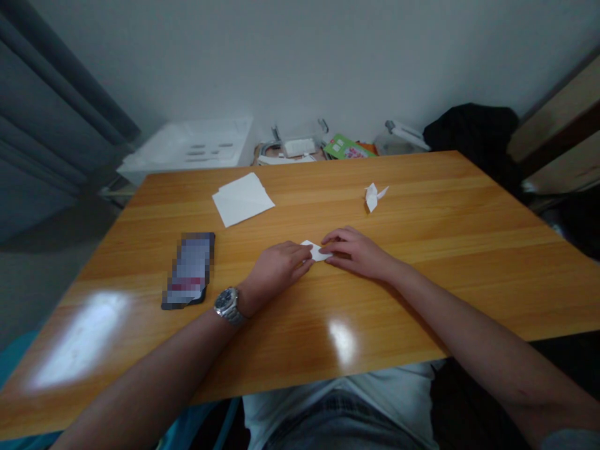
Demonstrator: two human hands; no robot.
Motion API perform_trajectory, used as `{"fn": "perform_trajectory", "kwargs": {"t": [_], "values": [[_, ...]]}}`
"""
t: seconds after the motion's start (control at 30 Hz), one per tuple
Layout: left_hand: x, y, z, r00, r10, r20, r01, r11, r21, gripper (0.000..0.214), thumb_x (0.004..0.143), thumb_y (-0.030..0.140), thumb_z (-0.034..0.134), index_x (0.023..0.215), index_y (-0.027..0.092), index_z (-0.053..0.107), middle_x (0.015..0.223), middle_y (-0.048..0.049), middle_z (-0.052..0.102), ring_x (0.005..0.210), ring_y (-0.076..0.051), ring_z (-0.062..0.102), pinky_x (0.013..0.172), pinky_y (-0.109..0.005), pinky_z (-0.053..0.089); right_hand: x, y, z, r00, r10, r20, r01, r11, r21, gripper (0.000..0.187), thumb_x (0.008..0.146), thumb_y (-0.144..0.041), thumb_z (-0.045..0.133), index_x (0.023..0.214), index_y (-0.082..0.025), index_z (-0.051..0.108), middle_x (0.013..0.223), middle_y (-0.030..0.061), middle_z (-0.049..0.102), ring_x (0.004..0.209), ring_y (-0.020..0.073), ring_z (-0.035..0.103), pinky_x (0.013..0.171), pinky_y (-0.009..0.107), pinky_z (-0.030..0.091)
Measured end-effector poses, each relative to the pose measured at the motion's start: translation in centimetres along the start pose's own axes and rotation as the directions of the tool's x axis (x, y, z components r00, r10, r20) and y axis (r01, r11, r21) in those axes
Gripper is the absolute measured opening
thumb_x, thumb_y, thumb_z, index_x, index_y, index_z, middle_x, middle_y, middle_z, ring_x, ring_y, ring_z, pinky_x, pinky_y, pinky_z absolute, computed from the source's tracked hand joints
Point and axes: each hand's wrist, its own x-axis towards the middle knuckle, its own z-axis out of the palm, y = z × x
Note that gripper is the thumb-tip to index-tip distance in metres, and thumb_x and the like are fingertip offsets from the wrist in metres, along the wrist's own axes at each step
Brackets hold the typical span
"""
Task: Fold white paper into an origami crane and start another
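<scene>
Grey curtains (51,119) hang down the left side of the room, a plain pale wall (300,62) runs behind, and a wooden cabinet (557,119) is cut off at the right edge. The glossy wood-grain counter (300,337) throws back two bright patches of light near its front edge.

Beyond the far edge sit a white slotted bin (187,147) and a clear plastic box (297,148) with something white inside, though its contents are hard to make out. Beside them lie a green booklet (347,147), a second clear container (398,142) with a white handle, and a dark cloth heap (471,134). All of these are partly hidden behind the counter.

On the counter lie a loose white paper sheet (242,199), a small paper crane (374,197) and, at the left, a dark phone (190,270) whose face is blurred out.

Near the middle, a small folded white paper (316,251) sits between the hands, mostly covered by them. The left hand (279,269), with a steel watch (229,305) on its wrist, and the right hand (356,253) both lie palm down, fingers closed together, their fingertips on the paper from either side. Whether they pinch it or only press it is impossible to tell.
</scene>
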Motion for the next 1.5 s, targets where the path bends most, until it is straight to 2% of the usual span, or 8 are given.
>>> {"fn": "perform_trajectory", "kwargs": {"t": [0.2, 0.5, 0.7, 0.9, 1.1, 1.2, 1.27, 1.5], "values": [[0.4, 0.2, -0.1, 0.998, -0.065, 0.017, 0.065, 0.998, -0.001, 0.026, 0.105, 0.030, 0.048, 0.106, 0.015, 0.069, 0.103, -0.0090, 0.073, 0.095, -0.024, 0.066, 0.085, -0.036, 0.053, 0.5, -0.7, 0.4, 0.999, 0.018, -0.030, -0.017, 0.999, 0.037, 0.014, 0.100, -0.024, 0.060, 0.099, -0.020, 0.073, 0.104, 0.0091, 0.071, 0.098, 0.0219, 0.063, 0.088, 0.038, 0.051], [0.9, -0.1, 0.5, 0.993, -0.119, -0.018, 0.118, 0.990, -0.076, 0.022, 0.105, 0.027, 0.050, 0.100, 0.014, 0.067, 0.101, -0.0086, 0.069, 0.095, -0.022, 0.063, 0.087, -0.035, 0.051, 0.7, -1.1, 0.9, 0.997, 0.067, -0.045, -0.066, 0.997, 0.038, 0.012, 0.100, -0.024, 0.060, 0.104, -0.020, 0.070, 0.101, 0.0082, 0.072, 0.095, 0.0213, 0.065, 0.085, 0.034, 0.052], [1.0, -0.2, 0.7, 0.991, -0.125, -0.047, 0.119, 0.988, -0.103, 0.016, 0.103, 0.024, 0.053, 0.100, 0.014, 0.066, 0.101, -0.0087, 0.069, 0.096, -0.022, 0.063, 0.088, -0.034, 0.051, 0.9, -1.0, 1.2, 0.999, 0.017, -0.040, -0.018, 1.000, -0.014, 0.014, 0.100, -0.021, 0.058, 0.103, -0.019, 0.072, 0.101, 0.0087, 0.072, 0.095, 0.0216, 0.065, 0.085, 0.035, 0.052], [0.7, -0.3, 0.4, 0.998, -0.060, -0.036, 0.056, 0.994, -0.095, 0.021, 0.104, 0.028, 0.051, 0.107, 0.017, 0.069, 0.107, -0.0076, 0.071, 0.098, -0.022, 0.064, 0.089, -0.035, 0.052, 0.9, -0.5, 1.0, 0.999, 0.019, -0.035, -0.022, 0.996, -0.086, 0.016, 0.100, -0.022, 0.058, 0.102, -0.020, 0.073, 0.102, 0.0092, 0.071, 0.095, 0.0218, 0.064, 0.083, 0.035, 0.052], [0.2, -0.7, 0.3, 0.986, 0.164, -0.017, -0.165, 0.985, -0.050, 0.029, 0.106, 0.030, 0.049, 0.122, 0.020, 0.070, 0.123, -0.0078, 0.072, 0.108, -0.023, 0.066, 0.098, -0.040, 0.052, 0.6, 0.6, 0.5, 0.997, 0.018, -0.073, -0.027, 0.991, -0.133, 0.014, 0.099, -0.022, 0.060, 0.100, -0.021, 0.074, 0.104, 0.0091, 0.072, 0.096, 0.0225, 0.064, 0.084, 0.036, 0.052], [0.0, -0.5, 0.3, 0.987, 0.158, -0.022, -0.158, 0.987, -0.027, 0.031, 0.104, 0.031, 0.051, 0.125, 0.019, 0.069, 0.127, -0.0097, 0.070, 0.117, -0.025, 0.064, 0.104, -0.042, 0.052, 0.5, 0.9, 0.5, 0.996, 0.015, -0.084, -0.026, 0.992, -0.126, 0.015, 0.099, -0.022, 0.060, 0.099, -0.021, 0.075, 0.105, 0.0091, 0.072, 0.097, 0.0224, 0.065, 0.084, 0.037, 0.053], [-0.2, -0.2, 0.3, 0.991, 0.135, 0.012, -0.135, 0.991, -0.019, 0.034, 0.104, 0.032, 0.051, 0.131, 0.018, 0.066, 0.134, -0.0116, 0.065, 0.121, -0.025, 0.063, 0.104, -0.041, 0.054, 0.5, 0.9, 0.5, 0.996, 0.018, -0.086, -0.027, 0.994, -0.109, 0.017, 0.099, -0.021, 0.059, 0.101, -0.021, 0.076, 0.106, 0.0093, 0.073, 0.097, 0.0224, 0.066, 0.085, 0.037, 0.053], [-0.5, 0.5, 0.1, 0.988, 0.110, 0.108, -0.112, 0.994, 0.010, 0.037, 0.108, 0.031, 0.038, 0.135, 0.017, 0.059, 0.137, -0.0115, 0.062, 0.115, -0.023, 0.066, 0.099, -0.037, 0.057, 0.1, 0.5, -0.1, 0.997, 0.044, -0.064, -0.048, 0.997, -0.063, 0.023, 0.102, -0.025, 0.055, 0.114, -0.022, 0.075, 0.114, 0.0097, 0.076, 0.106, 0.0237, 0.068, 0.093, 0.041, 0.055]]}}
